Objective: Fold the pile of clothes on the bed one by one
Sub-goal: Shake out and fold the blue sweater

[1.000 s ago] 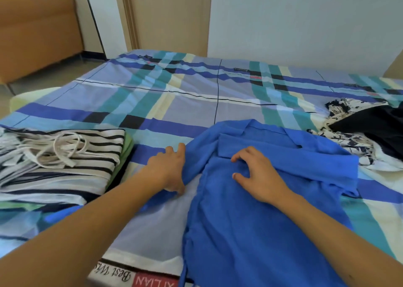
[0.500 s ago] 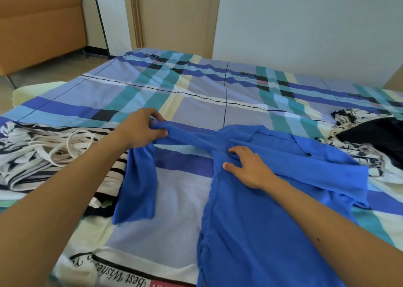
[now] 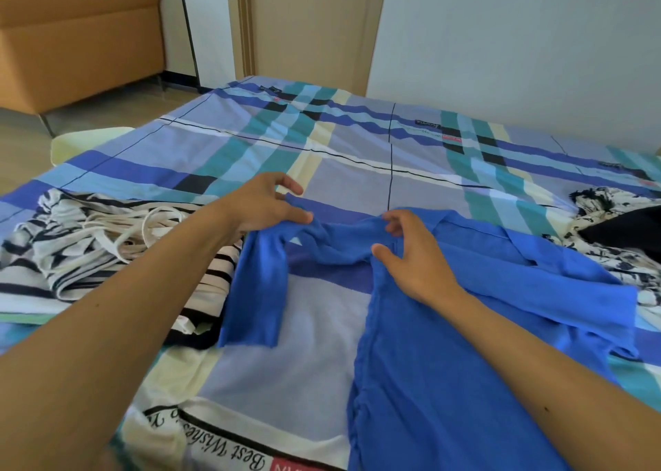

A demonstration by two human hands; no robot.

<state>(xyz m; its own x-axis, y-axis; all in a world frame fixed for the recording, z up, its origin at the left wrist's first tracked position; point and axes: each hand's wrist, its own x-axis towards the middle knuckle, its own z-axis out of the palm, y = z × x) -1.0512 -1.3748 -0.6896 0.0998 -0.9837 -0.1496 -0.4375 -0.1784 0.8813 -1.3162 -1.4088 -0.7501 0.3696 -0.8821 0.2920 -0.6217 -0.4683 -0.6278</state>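
A blue shirt (image 3: 465,345) lies spread on the plaid bed sheet (image 3: 357,141), its body running toward me on the right. One sleeve (image 3: 257,291) is stretched out to the left and droops over the edge of a striped stack. My left hand (image 3: 261,202) pinches that sleeve at its bend, thumb on top. At the shoulder, my right hand (image 3: 411,256) has its fingers curled into the bunched blue cloth beside the collar (image 3: 475,227).
A stack of folded striped clothes (image 3: 89,248) with white straps sits at the left. A loose pile of black and floral garments (image 3: 615,231) lies at the right edge. An orange sofa (image 3: 71,34) and a door stand beyond the bed.
My left hand lifted the sleeve and drew it out to the left, over the striped stack. My right hand went from lying flat on the shirt to curling round the shoulder cloth.
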